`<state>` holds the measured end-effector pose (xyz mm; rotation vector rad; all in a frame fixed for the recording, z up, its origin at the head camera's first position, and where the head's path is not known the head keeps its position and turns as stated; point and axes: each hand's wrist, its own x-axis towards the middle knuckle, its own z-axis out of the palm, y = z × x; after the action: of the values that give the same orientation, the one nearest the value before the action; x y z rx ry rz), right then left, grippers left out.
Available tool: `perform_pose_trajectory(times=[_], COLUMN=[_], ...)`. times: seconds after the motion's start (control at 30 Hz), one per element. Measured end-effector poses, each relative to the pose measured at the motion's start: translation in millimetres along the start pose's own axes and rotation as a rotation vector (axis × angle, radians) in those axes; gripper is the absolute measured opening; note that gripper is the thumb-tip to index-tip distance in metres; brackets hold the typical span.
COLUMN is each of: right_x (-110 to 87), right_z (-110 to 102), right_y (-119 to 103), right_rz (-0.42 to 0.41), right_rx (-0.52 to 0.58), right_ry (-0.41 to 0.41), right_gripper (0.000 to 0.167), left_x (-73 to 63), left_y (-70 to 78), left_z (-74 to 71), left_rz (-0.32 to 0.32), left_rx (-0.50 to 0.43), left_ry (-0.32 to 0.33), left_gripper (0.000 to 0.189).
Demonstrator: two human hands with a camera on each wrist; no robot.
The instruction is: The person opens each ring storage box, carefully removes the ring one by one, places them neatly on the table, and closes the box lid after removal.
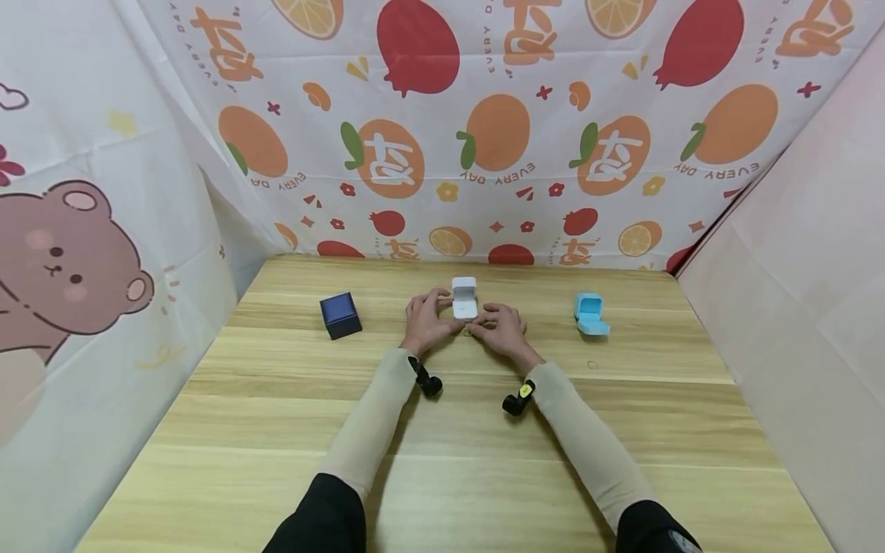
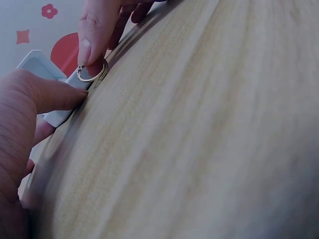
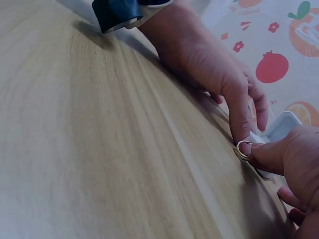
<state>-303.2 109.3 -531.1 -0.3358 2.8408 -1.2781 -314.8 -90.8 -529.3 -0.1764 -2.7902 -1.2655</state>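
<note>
Left grip (image 1: 426, 322), spread, holds white box (image 1: 465, 309); right grip (image 1: 503, 330) pinches ring (image 2: 89, 80).

"What kind of place is this?"
"A little table corner. There's a wooden table (image 1: 470, 491), a fruit cloth (image 1: 477, 130) behind it and a bear cloth (image 1: 83, 257) beside it."
"Somebody's home?"
"I can't tell."

Both arms (image 1: 373, 426) reach forward, the pinching right grip (image 1: 505, 330) near the bent left grip (image 1: 425, 322).
</note>
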Motion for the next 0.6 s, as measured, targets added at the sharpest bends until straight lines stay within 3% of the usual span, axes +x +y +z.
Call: perform_pose_trajectory(times=[0.33,0.6], right_x=[0.0,-2.4], right_z=[5.0,5.2], right_y=[-0.4,0.3], right_rz=[-0.02,-0.009], right_rx=[0.034,0.019], right_ry=[0.06,0.053], right_gripper=[0.017,0.019], left_x=[3.1,1.6], left_y=[-0.6,-2.0], left_z=[0.1,1.0], left_rz=[0.013,0.016], left_rx=[0.005,-0.009], left_ry=[0.025,0.021], left_gripper=[0.063,0.063])
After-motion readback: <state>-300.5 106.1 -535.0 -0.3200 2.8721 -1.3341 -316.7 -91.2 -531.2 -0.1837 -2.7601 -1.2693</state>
